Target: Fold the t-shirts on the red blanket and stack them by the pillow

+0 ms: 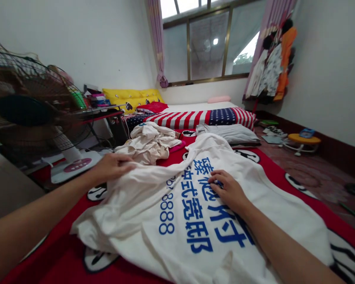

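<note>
the left hand [114, 167] rests on the bunched edge of a white t-shirt [136, 221], fingers loosely spread, open, gripping nothing; the right hand [229, 191] sits on its blue print [201, 225], fingers slightly curled, with no clear pinch on the cloth; the shirt lies rumpled across a red blanket [62, 256]; to the left stands a fan [23, 110]; just past the shirt lie a crumpled cream cloth [146, 144] and a folded grey garment [227, 134]; farther on come a striped quilt [189, 119], yellow pillows [133, 96] and a window [208, 43], with clothes [273, 67] hanging beside it
</note>
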`<action>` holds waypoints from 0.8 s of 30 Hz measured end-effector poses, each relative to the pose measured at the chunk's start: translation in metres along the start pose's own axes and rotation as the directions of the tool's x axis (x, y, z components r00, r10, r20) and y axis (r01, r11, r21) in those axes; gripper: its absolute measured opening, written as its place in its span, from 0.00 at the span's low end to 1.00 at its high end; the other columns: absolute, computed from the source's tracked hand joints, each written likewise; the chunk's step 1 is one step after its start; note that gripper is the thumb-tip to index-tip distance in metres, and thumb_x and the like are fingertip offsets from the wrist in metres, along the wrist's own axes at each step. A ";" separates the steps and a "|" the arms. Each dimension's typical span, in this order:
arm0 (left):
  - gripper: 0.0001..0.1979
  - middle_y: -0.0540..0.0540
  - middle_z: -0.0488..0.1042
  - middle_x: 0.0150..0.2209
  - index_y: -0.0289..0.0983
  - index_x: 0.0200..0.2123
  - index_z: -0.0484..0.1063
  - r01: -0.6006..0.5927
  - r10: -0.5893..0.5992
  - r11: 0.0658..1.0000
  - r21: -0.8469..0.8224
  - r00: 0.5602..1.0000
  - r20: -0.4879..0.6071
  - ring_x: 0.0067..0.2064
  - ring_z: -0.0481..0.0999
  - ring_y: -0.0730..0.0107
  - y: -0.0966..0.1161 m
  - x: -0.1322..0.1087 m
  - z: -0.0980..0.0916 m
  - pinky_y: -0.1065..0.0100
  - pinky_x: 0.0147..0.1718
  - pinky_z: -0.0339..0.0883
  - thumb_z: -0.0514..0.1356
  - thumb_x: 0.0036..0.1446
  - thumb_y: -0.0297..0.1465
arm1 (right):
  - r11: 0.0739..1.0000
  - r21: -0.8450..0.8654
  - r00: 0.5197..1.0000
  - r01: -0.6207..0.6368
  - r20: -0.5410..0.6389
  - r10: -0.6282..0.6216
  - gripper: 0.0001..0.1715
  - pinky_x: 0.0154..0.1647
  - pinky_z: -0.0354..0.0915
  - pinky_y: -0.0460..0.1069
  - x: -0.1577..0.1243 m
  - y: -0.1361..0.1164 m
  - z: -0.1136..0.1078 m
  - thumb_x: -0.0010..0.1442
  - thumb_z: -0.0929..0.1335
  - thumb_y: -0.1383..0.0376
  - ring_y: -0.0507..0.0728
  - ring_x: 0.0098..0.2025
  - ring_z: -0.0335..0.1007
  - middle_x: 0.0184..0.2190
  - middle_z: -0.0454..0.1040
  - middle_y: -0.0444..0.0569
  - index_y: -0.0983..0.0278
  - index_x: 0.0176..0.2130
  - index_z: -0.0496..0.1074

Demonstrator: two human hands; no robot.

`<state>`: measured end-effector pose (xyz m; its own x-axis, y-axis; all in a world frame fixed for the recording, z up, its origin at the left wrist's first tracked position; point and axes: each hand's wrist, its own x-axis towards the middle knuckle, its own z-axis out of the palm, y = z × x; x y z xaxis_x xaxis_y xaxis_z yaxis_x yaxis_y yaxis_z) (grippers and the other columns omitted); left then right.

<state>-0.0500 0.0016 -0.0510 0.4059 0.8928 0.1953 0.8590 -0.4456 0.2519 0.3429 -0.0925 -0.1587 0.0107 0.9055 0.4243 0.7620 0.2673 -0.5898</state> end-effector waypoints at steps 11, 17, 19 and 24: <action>0.14 0.42 0.73 0.41 0.36 0.38 0.77 0.046 0.045 0.955 0.291 0.953 -0.301 0.44 0.70 0.59 -0.011 0.002 0.019 0.65 0.42 0.64 0.54 0.59 0.37 | 0.996 0.093 0.999 -0.011 -0.041 0.014 0.08 0.55 0.61 0.53 -0.001 0.001 -0.002 0.54 0.66 0.68 0.57 0.50 0.69 0.45 0.72 0.51 0.63 0.33 0.76; 0.16 0.46 0.76 0.35 0.39 0.35 0.77 -0.284 0.285 0.958 -0.031 0.948 0.141 0.36 0.73 0.67 0.053 -0.044 0.030 0.69 0.38 0.66 0.55 0.60 0.42 | 0.989 0.145 0.999 0.007 -0.050 0.001 0.08 0.55 0.62 0.54 -0.001 0.005 -0.003 0.54 0.66 0.67 0.57 0.48 0.70 0.43 0.73 0.50 0.62 0.34 0.76; 0.14 0.44 0.76 0.43 0.40 0.41 0.77 -0.328 0.332 0.943 -0.058 0.920 0.209 0.44 0.73 0.63 0.049 -0.055 0.036 0.67 0.47 0.65 0.58 0.59 0.41 | 0.990 0.139 0.999 0.009 -0.039 -0.004 0.08 0.54 0.62 0.54 -0.001 0.005 -0.003 0.54 0.66 0.67 0.57 0.48 0.70 0.43 0.73 0.50 0.62 0.33 0.76; 0.18 0.41 0.73 0.49 0.38 0.49 0.74 -0.308 0.303 0.951 -0.034 0.900 0.315 0.48 0.72 0.59 0.031 -0.067 0.040 0.64 0.48 0.64 0.59 0.56 0.37 | 0.995 0.103 0.999 0.005 -0.040 0.000 0.08 0.54 0.63 0.54 -0.002 0.005 -0.003 0.53 0.67 0.66 0.57 0.47 0.70 0.44 0.74 0.50 0.61 0.31 0.77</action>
<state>-0.0384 -0.0691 -0.0940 0.7233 0.6890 -0.0464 0.6812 -0.7008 0.2118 0.3482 -0.0937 -0.1605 0.0367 0.8913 0.4520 0.6914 0.3039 -0.6554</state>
